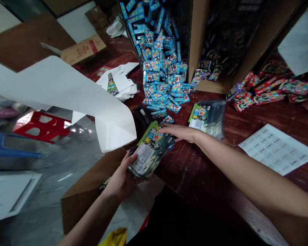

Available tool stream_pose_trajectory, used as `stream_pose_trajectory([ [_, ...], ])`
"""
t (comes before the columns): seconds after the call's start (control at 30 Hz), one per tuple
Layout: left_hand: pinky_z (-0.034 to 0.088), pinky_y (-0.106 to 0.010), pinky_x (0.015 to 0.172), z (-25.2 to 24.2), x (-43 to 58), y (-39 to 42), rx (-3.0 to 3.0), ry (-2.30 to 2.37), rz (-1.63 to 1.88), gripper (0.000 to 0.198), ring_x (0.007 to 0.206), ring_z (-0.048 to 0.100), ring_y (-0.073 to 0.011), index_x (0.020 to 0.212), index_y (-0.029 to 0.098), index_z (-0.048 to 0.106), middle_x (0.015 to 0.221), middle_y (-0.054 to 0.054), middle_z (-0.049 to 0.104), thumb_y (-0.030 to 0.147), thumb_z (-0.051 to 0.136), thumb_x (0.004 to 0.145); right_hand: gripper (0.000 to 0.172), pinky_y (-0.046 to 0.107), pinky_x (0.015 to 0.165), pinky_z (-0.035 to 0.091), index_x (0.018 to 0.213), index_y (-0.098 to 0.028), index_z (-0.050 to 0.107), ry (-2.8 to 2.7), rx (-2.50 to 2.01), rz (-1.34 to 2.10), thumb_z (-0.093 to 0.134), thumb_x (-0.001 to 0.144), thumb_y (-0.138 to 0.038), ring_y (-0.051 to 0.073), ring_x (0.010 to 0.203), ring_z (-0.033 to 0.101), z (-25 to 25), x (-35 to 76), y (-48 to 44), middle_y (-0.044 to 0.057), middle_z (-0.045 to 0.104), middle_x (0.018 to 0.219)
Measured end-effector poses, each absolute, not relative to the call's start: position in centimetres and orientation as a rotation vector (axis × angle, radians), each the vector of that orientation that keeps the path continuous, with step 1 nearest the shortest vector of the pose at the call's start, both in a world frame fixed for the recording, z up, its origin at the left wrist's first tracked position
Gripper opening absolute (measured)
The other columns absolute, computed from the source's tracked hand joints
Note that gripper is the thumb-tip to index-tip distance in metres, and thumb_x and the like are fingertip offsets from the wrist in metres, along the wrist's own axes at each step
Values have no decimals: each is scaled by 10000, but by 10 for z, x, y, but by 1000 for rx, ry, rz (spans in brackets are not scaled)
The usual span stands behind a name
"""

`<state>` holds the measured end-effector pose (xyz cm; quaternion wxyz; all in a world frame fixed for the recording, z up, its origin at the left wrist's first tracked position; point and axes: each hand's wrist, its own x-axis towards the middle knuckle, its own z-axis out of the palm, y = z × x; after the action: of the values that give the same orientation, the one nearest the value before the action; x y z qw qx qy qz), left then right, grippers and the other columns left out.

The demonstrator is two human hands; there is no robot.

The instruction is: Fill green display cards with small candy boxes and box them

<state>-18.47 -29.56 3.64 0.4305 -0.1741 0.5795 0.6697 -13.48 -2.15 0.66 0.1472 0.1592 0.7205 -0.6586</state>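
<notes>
A stack of green and black printed packages (146,153) tilts over the near left edge of the dark red table. My left hand (124,174) grips its lower left end, thumb on top. Across the upper right part of the stack lies my right hand (178,132), fingers stretched out over the top package. Just behind the stack sits a black object (143,115), partly hidden. Another pile of the same packages (207,118) rests on the table to the right of my right hand. Small blue packets (161,89) spill towards the stack.
Cardboard boxes (195,44) at the back hold blue and dark packets. Red packets (271,90) lie at the right, near a sticker sheet (277,148). A curled white sheet (115,119) hangs at the left. Below the table edge stands an open carton (79,194).
</notes>
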Motion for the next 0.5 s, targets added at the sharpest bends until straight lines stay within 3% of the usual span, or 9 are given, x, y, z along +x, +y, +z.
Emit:
stream_pose_trajectory([
  [0.13,633,-405,752,31,-161,-308,-475,1485,1605,749,980,746,-304,1492,263,377,1258,-136,691,270,734,834,784,472,966,527,1463,-342,457,1895,484,-1941,644,798,-712,312,1288,539,9,-75,-27,78,553,1466],
  [0.23,623,-366,769,28,-137,-318,-467,1463,1541,812,973,753,-290,1519,265,351,1238,-124,712,245,754,815,981,408,862,578,1596,-372,178,1847,494,-1923,670,806,-681,315,1288,539,13,-22,-32,86,388,1597],
  [0.3,614,-370,799,28,-125,-319,-492,1364,1429,785,953,759,-297,1513,206,380,1183,-144,737,286,747,825,1005,382,832,589,1612,-362,79,1803,464,-1922,646,838,-662,314,1294,537,15,10,-33,88,322,1633],
  [0.43,587,-377,852,31,-121,-304,-531,1108,1210,681,920,762,-306,1420,55,497,1072,-193,764,395,679,860,860,438,858,605,1608,-322,183,1741,560,-1820,493,902,-701,358,1366,480,17,49,-25,87,335,1631],
  [0.5,572,-387,878,32,-128,-291,-503,1035,1147,635,927,758,-299,1371,60,546,1053,-179,769,434,648,869,851,500,994,548,1600,-336,221,1959,639,-1692,522,887,-689,369,1470,346,19,52,-16,46,259,1665],
])
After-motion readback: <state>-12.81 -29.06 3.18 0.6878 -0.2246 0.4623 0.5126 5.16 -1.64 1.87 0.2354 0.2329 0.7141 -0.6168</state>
